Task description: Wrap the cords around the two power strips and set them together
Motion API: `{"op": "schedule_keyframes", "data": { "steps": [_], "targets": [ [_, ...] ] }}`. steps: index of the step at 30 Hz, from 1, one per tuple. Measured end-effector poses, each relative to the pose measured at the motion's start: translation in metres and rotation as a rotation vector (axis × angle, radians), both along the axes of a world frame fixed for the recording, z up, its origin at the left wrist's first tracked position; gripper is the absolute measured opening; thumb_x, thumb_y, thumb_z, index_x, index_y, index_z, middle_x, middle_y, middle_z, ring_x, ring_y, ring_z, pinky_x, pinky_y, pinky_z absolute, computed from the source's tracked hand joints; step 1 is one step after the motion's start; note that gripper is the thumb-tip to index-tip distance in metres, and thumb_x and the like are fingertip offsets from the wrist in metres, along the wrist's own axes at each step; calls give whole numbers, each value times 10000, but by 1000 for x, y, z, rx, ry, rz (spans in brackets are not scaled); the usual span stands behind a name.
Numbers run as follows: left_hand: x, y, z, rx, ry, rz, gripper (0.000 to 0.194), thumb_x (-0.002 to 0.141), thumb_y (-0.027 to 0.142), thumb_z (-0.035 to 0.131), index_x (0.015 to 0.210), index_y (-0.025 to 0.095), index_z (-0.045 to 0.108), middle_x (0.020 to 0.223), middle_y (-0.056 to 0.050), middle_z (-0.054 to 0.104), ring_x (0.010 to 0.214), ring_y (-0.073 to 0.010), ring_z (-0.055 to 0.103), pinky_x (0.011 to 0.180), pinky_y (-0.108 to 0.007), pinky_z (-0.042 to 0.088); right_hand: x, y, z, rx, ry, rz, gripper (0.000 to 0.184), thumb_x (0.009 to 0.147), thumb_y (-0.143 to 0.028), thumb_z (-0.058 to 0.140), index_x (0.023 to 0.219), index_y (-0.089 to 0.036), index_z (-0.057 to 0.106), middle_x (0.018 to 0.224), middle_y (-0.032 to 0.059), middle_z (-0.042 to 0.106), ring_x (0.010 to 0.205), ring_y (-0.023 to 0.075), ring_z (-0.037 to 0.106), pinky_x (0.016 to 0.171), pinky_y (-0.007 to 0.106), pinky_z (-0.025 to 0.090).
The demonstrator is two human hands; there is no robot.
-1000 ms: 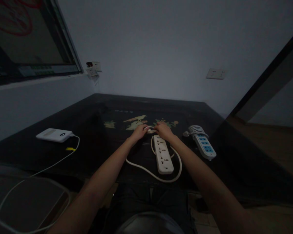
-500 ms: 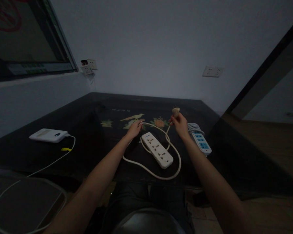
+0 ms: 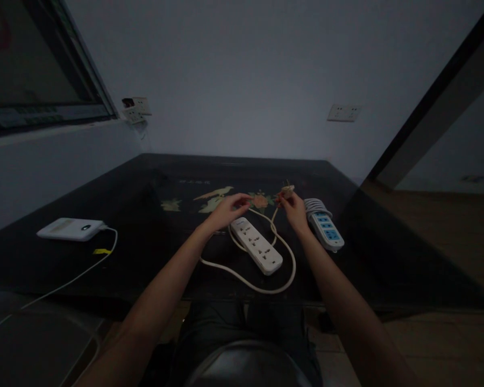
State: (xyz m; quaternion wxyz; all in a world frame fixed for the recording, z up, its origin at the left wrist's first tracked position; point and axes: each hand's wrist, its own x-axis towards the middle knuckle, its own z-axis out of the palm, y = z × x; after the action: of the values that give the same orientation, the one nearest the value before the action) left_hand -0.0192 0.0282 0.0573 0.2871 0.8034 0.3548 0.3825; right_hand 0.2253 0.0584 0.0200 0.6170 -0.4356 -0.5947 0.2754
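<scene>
A white power strip (image 3: 258, 246) lies slanted on the dark table in front of me, its pale cord (image 3: 266, 291) looped around it. My right hand (image 3: 293, 210) grips the cord's plug (image 3: 287, 191) just above the table, with the prongs pointing up and away. Over the far end of the strip hovers my left hand (image 3: 228, 209), thumb and fingers apart, beside the cord that passes under it. Whether the left fingers touch the cord is hard to see.
Right of my right hand lies a second power strip (image 3: 326, 230) with blue sockets and a coiled cord. A white power bank (image 3: 70, 229) with a cable rests at the left. Wall sockets (image 3: 344, 113) are beyond the black table (image 3: 177, 166), which has painted flowers and a bird.
My right hand has taken the plug and carried it right, and the cord has loosened. The strip has turned to a slant. My left hand has come off the cord and opened.
</scene>
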Motion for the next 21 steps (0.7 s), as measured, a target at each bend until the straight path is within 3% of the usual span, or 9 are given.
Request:
{"op": "schedule_keyframes", "data": {
  "steps": [3, 5, 7, 10, 14, 17, 21],
  "targets": [
    [9, -19, 4, -40, 258, -306, 492, 803, 367, 656, 1257, 214, 542, 1262, -85, 592, 1174, -221, 541, 1009, -368, 400, 0, -1, 1, -8, -20, -5, 245, 747, -327, 586, 931, -169, 617, 904, 82, 678, 781, 228, 651, 665, 346, 526],
    [12, -24, -4, -13, 494, -407, 644, 715, 423, 733, 1296, 245, 519, 1358, -89, 519, 1295, -284, 423, 1075, -433, 305, 0, -1, 1, 0, -52, -3, 234, 756, -320, 567, 926, -169, 620, 903, 84, 680, 780, 228, 650, 670, 346, 523],
    [14, -24, -15, 49, 667, -403, 743, 657, 478, 763, 1320, 274, 497, 1388, -98, 481, 1341, -340, 339, 1104, -521, 197, 2, -1, 0, 8, -88, -2, 215, 762, -316, 551, 908, -174, 618, 890, 83, 680, 773, 225, 646, 662, 336, 518],
    [16, -21, -27, 129, 734, -351, 717, 644, 507, 758, 1282, 287, 515, 1309, -98, 520, 1281, -347, 393, 1095, -572, 135, 4, 0, -4, 3, -155, -7, 217, 769, -315, 528, 914, -178, 613, 916, 89, 675, 779, 224, 645, 637, 319, 514],
    [16, -19, -24, 140, 647, -371, 623, 639, 471, 762, 1184, 248, 556, 1190, -80, 574, 1175, -310, 479, 1087, -516, 189, 5, 1, -9, -17, -243, -18, 208, 767, -301, 526, 900, -181, 632, 894, 89, 680, 771, 230, 640, 631, 318, 504],
    [15, -20, -13, 63, 451, -340, 648, 599, 463, 785, 1149, 222, 541, 1141, -74, 590, 1086, -285, 530, 992, -431, 347, 6, 1, -10, -24, -303, -45, 180, 761, -286, 536, 857, -184, 650, 804, 74, 682, 763, 236, 628, 675, 332, 489],
    [15, -15, -5, -78, -13, -74, 586, 673, 507, 707, 1117, 191, 489, 1037, -70, 609, 958, -251, 586, 844, -364, 452, 7, 2, -11, -28, -347, -73, 183, 768, -278, 527, 857, -183, 657, 812, 75, 692, 777, 239, 631, 719, 345, 479]
  ]
}}
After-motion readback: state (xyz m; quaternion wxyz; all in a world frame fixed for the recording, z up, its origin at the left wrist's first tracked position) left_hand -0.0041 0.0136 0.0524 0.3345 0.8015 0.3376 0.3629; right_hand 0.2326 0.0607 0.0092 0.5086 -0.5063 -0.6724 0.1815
